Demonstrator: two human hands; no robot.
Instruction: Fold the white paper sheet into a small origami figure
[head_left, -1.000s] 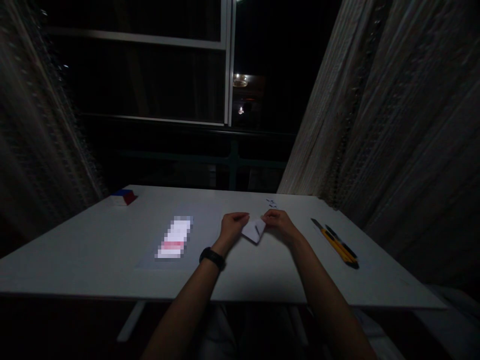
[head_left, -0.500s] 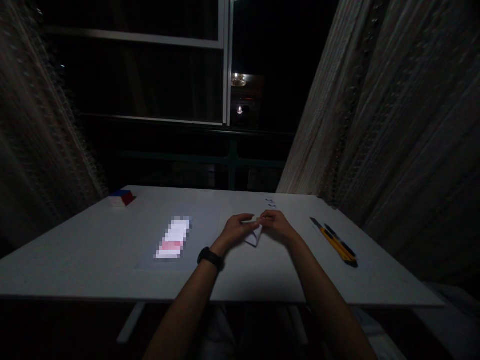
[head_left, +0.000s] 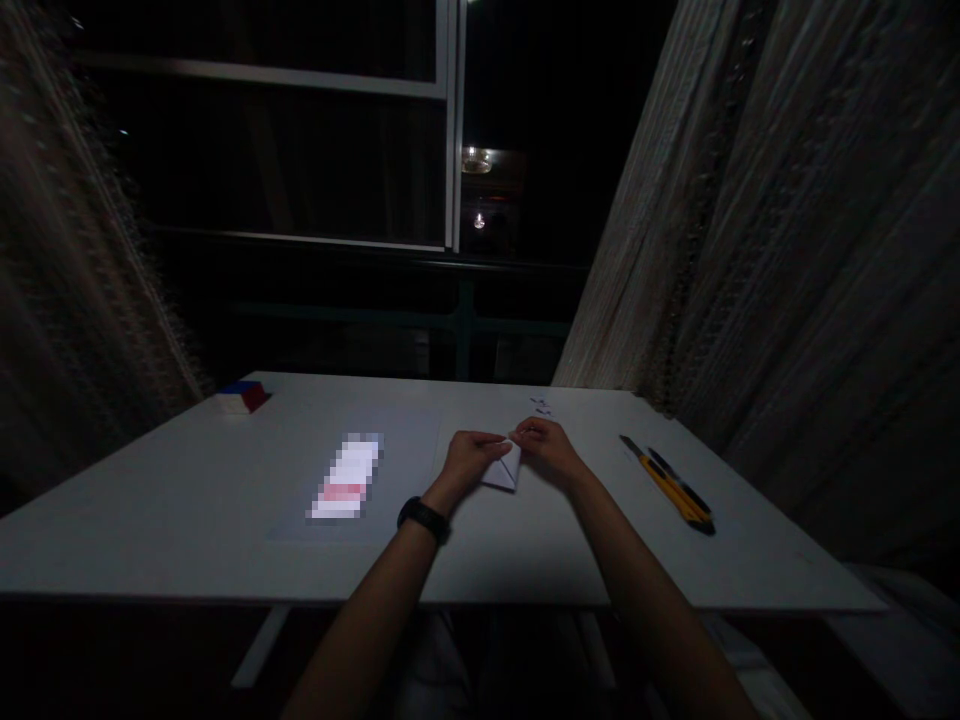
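Note:
Between my hands is a small folded piece of white paper (head_left: 508, 472), with a diagonal crease or flap edge across its face. My left hand (head_left: 470, 462), with a dark band on the wrist, grips its left side with thumb and fingers. At its upper right edge my right hand (head_left: 547, 448) pinches the paper, fingers curled. The fingertips of both hands nearly meet at the top of the paper, and they cover part of it. The paper is just above or on the white table (head_left: 555, 560); I cannot tell which.
A yellow box cutter (head_left: 675, 490) and a dark pen (head_left: 679, 478) lie at the right. Left of my hands, a bright blurred-out phone-like screen (head_left: 346, 478) rests on a pale sheet (head_left: 409, 450). A colour puzzle cube (head_left: 240, 397) sits far left. Small dark-marked paper bits (head_left: 541, 407) lie beyond my hands.
The folded paper has turned a little and now shows more of its face, with a diagonal line. My right hand has shifted slightly left, and both hands keep hold of it.

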